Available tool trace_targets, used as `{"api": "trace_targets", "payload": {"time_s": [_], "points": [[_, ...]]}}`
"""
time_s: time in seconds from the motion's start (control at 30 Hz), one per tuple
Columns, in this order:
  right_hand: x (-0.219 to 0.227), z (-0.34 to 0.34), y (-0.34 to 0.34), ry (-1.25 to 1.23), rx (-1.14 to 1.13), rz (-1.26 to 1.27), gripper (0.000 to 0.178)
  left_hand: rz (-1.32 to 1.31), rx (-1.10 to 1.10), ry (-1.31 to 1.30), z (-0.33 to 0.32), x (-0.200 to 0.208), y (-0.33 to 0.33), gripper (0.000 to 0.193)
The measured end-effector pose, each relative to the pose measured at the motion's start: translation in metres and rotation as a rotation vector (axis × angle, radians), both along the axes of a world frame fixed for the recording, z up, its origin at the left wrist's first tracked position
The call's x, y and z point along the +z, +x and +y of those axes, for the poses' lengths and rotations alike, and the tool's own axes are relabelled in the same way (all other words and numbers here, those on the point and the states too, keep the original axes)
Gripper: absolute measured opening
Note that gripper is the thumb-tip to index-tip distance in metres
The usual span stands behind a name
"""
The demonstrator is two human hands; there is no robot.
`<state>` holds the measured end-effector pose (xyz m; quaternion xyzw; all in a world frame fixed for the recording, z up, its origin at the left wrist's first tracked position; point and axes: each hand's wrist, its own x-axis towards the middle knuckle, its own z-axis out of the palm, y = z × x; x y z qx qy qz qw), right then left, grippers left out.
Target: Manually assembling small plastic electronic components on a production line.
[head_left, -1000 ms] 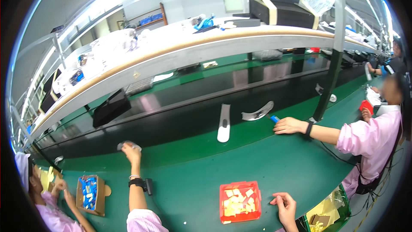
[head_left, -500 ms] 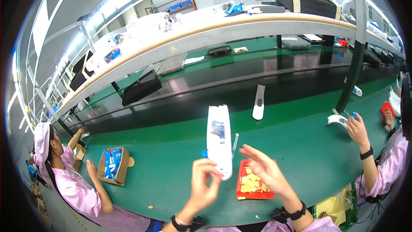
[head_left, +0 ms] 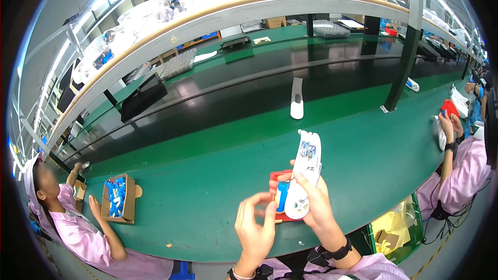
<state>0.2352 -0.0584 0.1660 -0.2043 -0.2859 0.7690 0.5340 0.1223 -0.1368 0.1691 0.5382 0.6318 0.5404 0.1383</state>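
My right hand (head_left: 320,203) grips a long white plastic housing (head_left: 311,168), tilted, with a small circuit board (head_left: 308,150) in its upper part and round details at its lower end. A blue cylindrical piece, like a wrapped battery (head_left: 282,196), sits against the housing's left side. My left hand (head_left: 255,228) is beside it, thumb and forefinger curled together at the blue piece's left edge; what lies between their tips is too small to make out. Behind the housing, a red tray (head_left: 280,175) is mostly hidden.
Another white-and-grey housing (head_left: 296,98) lies farther back on the green bench (head_left: 207,202). A cardboard box (head_left: 126,212) of blue pieces stands left, near a co-worker's hand. A green bin (head_left: 412,243) is lower right. A metal post (head_left: 402,72) rises at right; another co-worker sits beyond.
The white housing has passed from my left hand to my right and turned, its blue piece now beside my left fingers. It now covers much of the red tray. The view has shifted.
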Motion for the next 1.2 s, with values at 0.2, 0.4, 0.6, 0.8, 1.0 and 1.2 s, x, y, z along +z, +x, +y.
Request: {"api": "trace_targets", "payload": {"time_s": [0.2,0.4,0.6,0.8,1.0,1.2], "points": [[0.0,-0.003,-0.003,0.075,-0.09,-0.068,0.04,-0.423,-0.174,-0.058,0.014,-0.002,-0.001,0.036],[-0.01,-0.003,0.004,0.196,-0.09,-0.264,0.045,-0.481,-0.14,0.016,0.017,-0.002,-0.005,0.03],[-0.009,-0.001,0.013,0.247,-0.01,-0.401,0.043,-0.573,-0.21,0.063,0.025,-0.01,-0.011,0.027],[-0.009,-0.004,0.015,0.203,-0.083,-0.391,0.05,-0.611,-0.226,-0.029,0.024,-0.002,-0.011,0.022],[-0.004,-0.013,0.011,0.198,-0.126,-0.362,0.049,-0.562,-0.224,0.003,0.024,0.0,-0.012,0.019],[-0.003,-0.014,0.012,0.211,-0.13,-0.363,0.05,-0.586,-0.211,-0.004,0.023,0.004,-0.012,0.018]]}}
